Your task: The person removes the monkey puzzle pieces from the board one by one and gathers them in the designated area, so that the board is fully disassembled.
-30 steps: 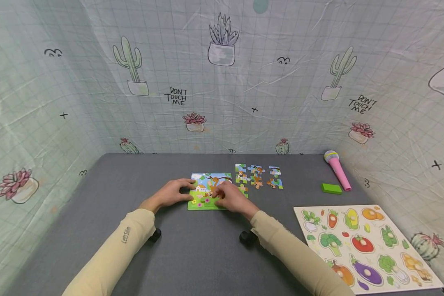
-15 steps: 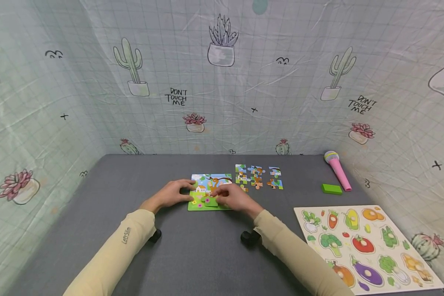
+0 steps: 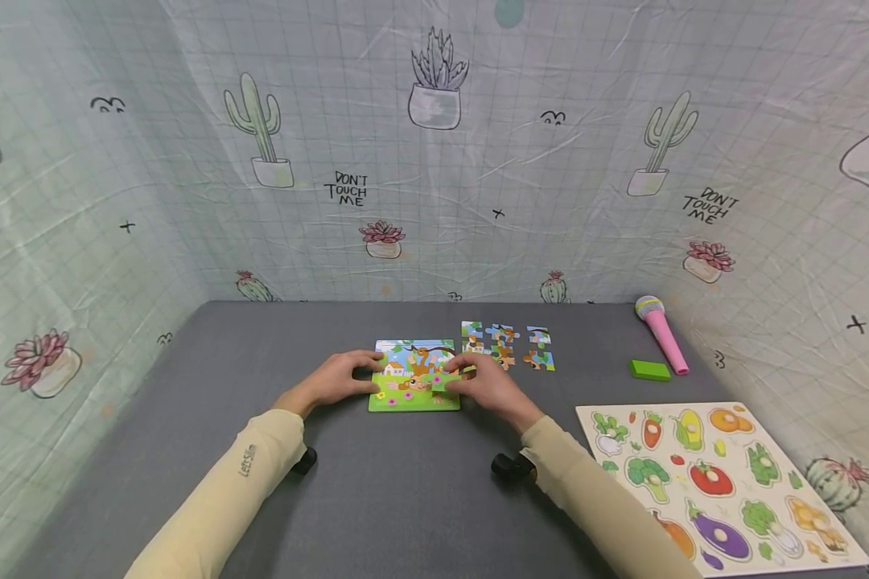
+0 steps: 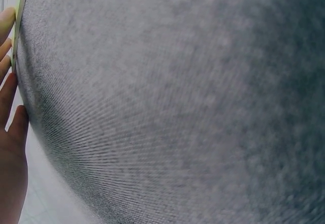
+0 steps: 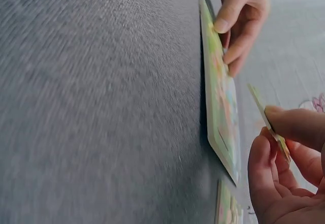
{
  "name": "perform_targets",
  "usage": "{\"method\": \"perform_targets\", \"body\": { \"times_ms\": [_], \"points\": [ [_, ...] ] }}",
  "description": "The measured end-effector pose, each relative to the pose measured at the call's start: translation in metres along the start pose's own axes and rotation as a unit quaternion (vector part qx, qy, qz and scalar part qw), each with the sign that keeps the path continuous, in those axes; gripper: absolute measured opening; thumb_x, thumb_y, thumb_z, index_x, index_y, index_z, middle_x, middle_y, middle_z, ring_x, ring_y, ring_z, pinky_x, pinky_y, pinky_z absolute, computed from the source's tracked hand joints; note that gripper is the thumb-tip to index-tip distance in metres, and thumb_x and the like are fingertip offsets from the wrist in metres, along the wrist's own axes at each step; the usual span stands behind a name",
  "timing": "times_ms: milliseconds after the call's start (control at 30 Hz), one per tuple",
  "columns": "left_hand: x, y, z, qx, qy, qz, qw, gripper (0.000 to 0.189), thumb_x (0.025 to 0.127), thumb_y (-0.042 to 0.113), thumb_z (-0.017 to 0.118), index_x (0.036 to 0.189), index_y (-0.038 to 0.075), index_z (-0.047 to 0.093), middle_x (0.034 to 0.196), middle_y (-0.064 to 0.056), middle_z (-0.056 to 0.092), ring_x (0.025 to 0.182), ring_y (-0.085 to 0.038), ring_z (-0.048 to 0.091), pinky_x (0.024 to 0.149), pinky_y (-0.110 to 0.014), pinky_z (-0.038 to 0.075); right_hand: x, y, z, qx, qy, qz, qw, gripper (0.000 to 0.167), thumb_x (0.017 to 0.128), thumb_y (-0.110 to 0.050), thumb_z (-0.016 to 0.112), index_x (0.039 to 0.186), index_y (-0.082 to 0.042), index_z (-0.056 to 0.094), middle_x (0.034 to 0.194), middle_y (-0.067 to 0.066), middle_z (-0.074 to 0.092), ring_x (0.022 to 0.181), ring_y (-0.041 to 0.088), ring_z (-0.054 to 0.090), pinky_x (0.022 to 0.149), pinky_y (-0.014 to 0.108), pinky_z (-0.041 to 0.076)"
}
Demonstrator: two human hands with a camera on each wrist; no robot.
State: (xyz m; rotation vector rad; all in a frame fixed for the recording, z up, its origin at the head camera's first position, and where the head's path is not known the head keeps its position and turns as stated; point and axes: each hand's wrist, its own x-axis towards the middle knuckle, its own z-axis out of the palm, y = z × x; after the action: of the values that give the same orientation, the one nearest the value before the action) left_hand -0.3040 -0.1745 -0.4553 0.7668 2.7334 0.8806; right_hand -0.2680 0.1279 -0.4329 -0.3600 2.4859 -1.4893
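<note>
A small puzzle board [image 3: 409, 400] with a cartoon scene of a house, an orange animal and flowers lies on the grey table. My left hand [image 3: 336, 376] rests at its left edge, thumb and fingertips touching the border. In the right wrist view that thumb lies on the board's face. My right hand [image 3: 488, 386] pinches a green jigsaw piece [image 3: 438, 381] with a pink flower between thumb and fingers. It holds the piece raised over the right part of the board; the right wrist view shows the piece [image 5: 261, 104] tilted and apart from the board [image 5: 216, 102].
Several loose jigsaw pieces [image 3: 538, 359] lie right of the board, some partly behind my right hand. Farther right are a green block [image 3: 649, 370] and a pink toy microphone [image 3: 664, 338]. A vegetable peg puzzle [image 3: 695, 450] lies at the front right, beside my right forearm.
My right hand has moved right with the green jigsaw piece, from the middle of the board to its right side, and the piece is lifted. My left hand stays at the edge.
</note>
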Motion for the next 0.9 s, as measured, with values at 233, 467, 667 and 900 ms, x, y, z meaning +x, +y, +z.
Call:
{"method": "perform_targets", "body": {
  "times_ms": [233,467,667,900],
  "points": [
    [-0.002,0.000,0.001,-0.002,0.001,0.001,1.0000,0.041,0.091,0.027,0.072,0.125,0.007,0.067,0.146,-0.012,0.048,0.138,-0.035,0.039,0.111,-0.054,0.033,-0.008,0.014,-0.013,-0.021,0.056,0.013,0.9981,0.021,0.089,-0.009,0.071,0.110,-0.009,0.069,0.121,0.008,0.062,0.110,0.029,0.057,0.081,0.040,0.052],
    [-0.002,0.001,0.002,-0.006,0.003,-0.006,1.0000,0.040,0.090,0.027,0.072,0.125,0.007,0.067,0.147,-0.011,0.048,0.138,-0.034,0.039,0.112,-0.053,0.033,-0.020,0.029,-0.033,-0.041,0.058,0.022,0.9973,0.021,0.091,-0.008,0.068,0.112,-0.006,0.068,0.121,0.012,0.062,0.108,0.031,0.058,0.076,0.039,0.053],
    [-0.002,0.000,0.002,-0.003,0.006,-0.001,1.0000,0.041,0.091,0.027,0.071,0.126,0.006,0.066,0.147,-0.011,0.047,0.138,-0.035,0.038,0.112,-0.054,0.032,-0.027,0.037,-0.062,-0.068,0.059,0.036,0.9953,0.026,0.095,-0.007,0.063,0.121,-0.003,0.064,0.130,0.018,0.057,0.115,0.038,0.055,0.078,0.041,0.053],
    [-0.002,-0.002,0.004,-0.011,0.008,0.000,0.9999,0.041,0.091,0.026,0.071,0.126,0.006,0.066,0.147,-0.011,0.048,0.139,-0.035,0.037,0.112,-0.054,0.032,-0.029,0.047,-0.088,-0.075,0.052,0.034,0.9953,0.029,0.096,-0.006,0.060,0.124,0.001,0.062,0.135,0.024,0.052,0.121,0.042,0.050,0.084,0.045,0.052]
  ]
}}
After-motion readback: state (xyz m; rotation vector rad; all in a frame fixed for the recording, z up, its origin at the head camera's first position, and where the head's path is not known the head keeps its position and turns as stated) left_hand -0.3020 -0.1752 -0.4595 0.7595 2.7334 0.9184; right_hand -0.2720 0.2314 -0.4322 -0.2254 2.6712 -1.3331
